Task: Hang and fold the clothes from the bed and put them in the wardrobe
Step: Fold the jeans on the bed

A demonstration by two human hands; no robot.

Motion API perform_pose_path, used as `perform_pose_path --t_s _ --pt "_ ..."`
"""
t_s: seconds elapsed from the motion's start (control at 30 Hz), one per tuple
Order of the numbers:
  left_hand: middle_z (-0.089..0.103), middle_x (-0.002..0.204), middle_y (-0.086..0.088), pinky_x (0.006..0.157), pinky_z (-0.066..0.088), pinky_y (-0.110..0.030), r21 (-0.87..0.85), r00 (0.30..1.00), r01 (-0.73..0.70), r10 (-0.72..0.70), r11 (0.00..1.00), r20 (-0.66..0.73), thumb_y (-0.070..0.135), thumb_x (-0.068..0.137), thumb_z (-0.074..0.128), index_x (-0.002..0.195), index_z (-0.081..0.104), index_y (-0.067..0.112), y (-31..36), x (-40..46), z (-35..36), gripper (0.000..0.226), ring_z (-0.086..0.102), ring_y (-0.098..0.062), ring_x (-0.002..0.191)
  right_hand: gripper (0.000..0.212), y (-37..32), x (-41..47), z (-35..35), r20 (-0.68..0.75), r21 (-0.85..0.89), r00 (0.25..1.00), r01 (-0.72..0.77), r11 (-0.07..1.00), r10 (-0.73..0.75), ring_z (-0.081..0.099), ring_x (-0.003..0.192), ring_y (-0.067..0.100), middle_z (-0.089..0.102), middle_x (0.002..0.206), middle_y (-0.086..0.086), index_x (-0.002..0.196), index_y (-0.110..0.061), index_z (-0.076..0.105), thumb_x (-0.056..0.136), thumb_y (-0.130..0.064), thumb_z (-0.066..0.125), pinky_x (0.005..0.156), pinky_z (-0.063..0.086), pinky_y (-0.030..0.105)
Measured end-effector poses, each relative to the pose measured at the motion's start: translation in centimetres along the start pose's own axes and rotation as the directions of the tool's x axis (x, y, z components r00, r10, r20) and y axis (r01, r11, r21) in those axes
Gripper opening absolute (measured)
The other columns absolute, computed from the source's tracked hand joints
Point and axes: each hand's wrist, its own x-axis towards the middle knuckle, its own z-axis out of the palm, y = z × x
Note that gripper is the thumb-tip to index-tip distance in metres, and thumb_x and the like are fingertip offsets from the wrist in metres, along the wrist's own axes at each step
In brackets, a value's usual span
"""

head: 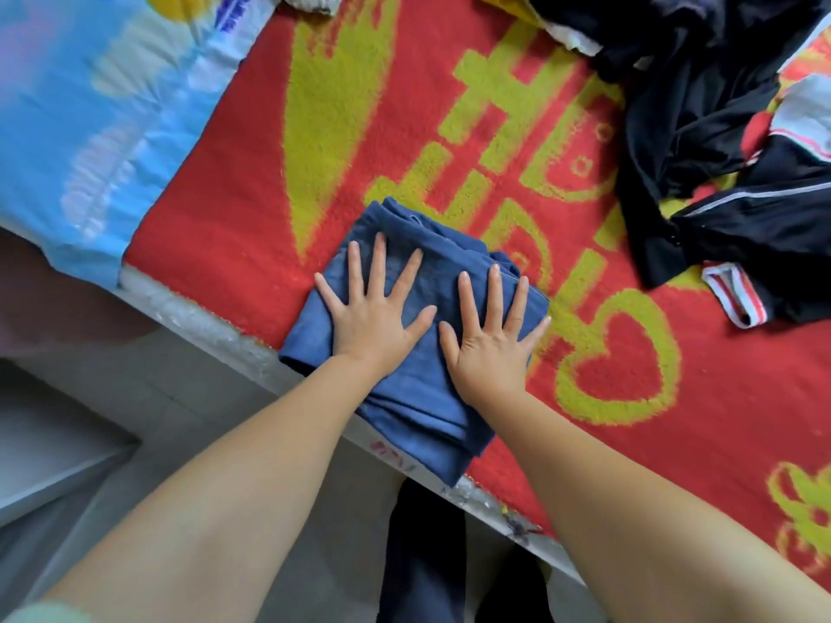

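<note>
Both hands are lying flat on the folded blue garment (404, 353) right now, palms down. The left hand (375, 312) is pressing on the garment's left half, fingers straight and spread wide, holding nothing. The right hand (490, 339) is sitting just beside it on the garment's right half, fingers likewise straight and fanned out, thumb nearly meeting the left thumb. The blue garment is resting on the red blanket (449, 128) with its yellow-green pattern, at the blanket's near edge, and one corner is hanging slightly over that edge. Well beyond the blue garment, toward the blanket's far right, a heap of dark clothes (701, 128) is lying loose and unfolded, with a white and red striped cuff (737, 299) poking out at its near side. Left of the red blanket, a light blue patterned quilt (99, 119) is lying bunched beside it. Below the blanket's near edge, the pale tiled floor (180, 397) is showing
</note>
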Motion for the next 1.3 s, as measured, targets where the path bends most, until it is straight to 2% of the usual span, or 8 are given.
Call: perform_pose_path --t_s 0.23,0.4,0.6,0.7,0.83,0.93,1.1,1.3 --pt "0.0 0.162 -0.004 0.115 0.014 -0.053 -0.248 0.999 0.004 0.007 0.969 0.045 0.055 0.095 0.035 0.153 0.012 0.03 -3.7 -1.6 -3.7 0.067 0.006 -0.025 0.148 0.08 2.2 -3.0 -3.5 -0.111 0.471 0.994 0.046 0.881 0.008 -0.003 0.148 0.02 0.0 0.161 0.005 0.153 -0.019 0.009 0.093 -0.034 0.059 0.119 0.004 0.042" --pt "0.008 0.16 -0.012 0.117 0.011 -0.054 -0.293 0.974 0.213 -0.225 0.932 -0.01 0.043 0.096 0.046 0.153 0.017 0.02 -6.3 -6.9 -4.0 0.068 0.009 -0.029 0.147 0.082 2.7 -6.6 -2.2 0.469 0.866 0.85 -0.496 0.066 0.239 0.055 0.121 0.012 0.054 0.138 -0.004 0.141 -0.02 0.039 0.074 -0.051 0.074 0.108 0.04 0.041" --pt "0.025 0.156 -0.014 0.112 0.008 -0.061 -0.193 0.996 0.009 -0.026 0.981 -0.084 0.053 0.086 0.03 0.148 0.033 0.015 0.0 -10.8 -2.9 0.072 0.021 -0.026 0.145 0.042 1.5 -4.6 -1.6 0.538 0.83 0.807 -0.558 0.014 0.242 0.066 0.102 0.021 0.069 0.114 0.004 0.117 -0.014 0.062 0.079 -0.025 0.078 0.094 0.052 0.044" --pt "0.04 0.146 -0.024 0.109 0.022 -0.066 -0.059 0.991 -0.089 0.083 0.994 -0.105 0.056 0.081 0.042 0.144 0.036 0.005 3.7 -12.5 -1.8 0.081 0.039 -0.035 0.136 0.033 2.0 -5.1 -3.7 0.609 0.691 0.778 -0.616 0.378 0.155 0.064 0.097 0.023 0.068 0.113 0.008 0.113 -0.011 0.061 0.09 -0.035 0.064 0.083 0.054 0.036" --pt "0.014 0.155 -0.026 0.109 0.009 -0.068 -0.064 0.994 0.07 -0.065 0.995 0.086 0.061 0.071 0.068 0.15 -0.005 0.005 10.0 -14.0 -0.5 0.122 0.02 -0.036 0.144 0.034 5.1 -4.5 -7.9 0.33 -0.136 0.944 0.018 0.991 0.028 0.052 0.117 0.03 0.055 0.128 0.013 0.125 -0.012 0.051 0.095 -0.027 0.047 0.091 0.042 0.037" --pt "-0.027 0.152 -0.024 0.107 -0.003 -0.072 -0.056 0.939 0.29 -0.273 0.955 0.21 0.057 0.086 0.056 0.136 -0.037 0.008 12.6 -12.6 -0.3 0.116 -0.022 -0.039 0.143 0.072 7.5 -3.4 -9.0 0.023 -0.448 0.886 0.423 0.788 -0.462 0.02 0.144 0.032 0.027 0.154 0.015 0.148 -0.016 0.03 0.08 -0.007 0.051 0.112 0.024 0.054" --pt "-0.017 0.156 -0.022 0.103 0.008 -0.074 -0.102 0.898 0.436 -0.425 0.894 0.114 0.052 0.071 0.075 0.146 -0.026 0.014 12.9 -11.2 1.8 0.131 -0.011 -0.037 0.146 0.086 9.4 -0.3 -6.2 0.339 -0.625 0.462 0.762 0.171 -0.82 0.001 0.147 0.021 -0.001 0.159 0.005 0.151 -0.019 -0.001 0.082 -0.01 0.049 0.114 -0.001 0.06" --pt "0.009 0.158 -0.02 0.101 0.016 -0.074 -0.023 0.907 0.422 -0.422 0.906 0.015 0.042 0.073 0.076 0.154 0.008 0.019 12.5 -9.7 3.8 0.108 0.006 -0.037 0.147 0.091 7.2 3.7 -4.8 0.203 -0.629 0.467 0.736 0.251 -0.861 0.022 0.145 0.024 0.023 0.158 0.001 0.151 -0.026 0.018 0.075 -0.015 0.066 0.108 0.016 0.069"
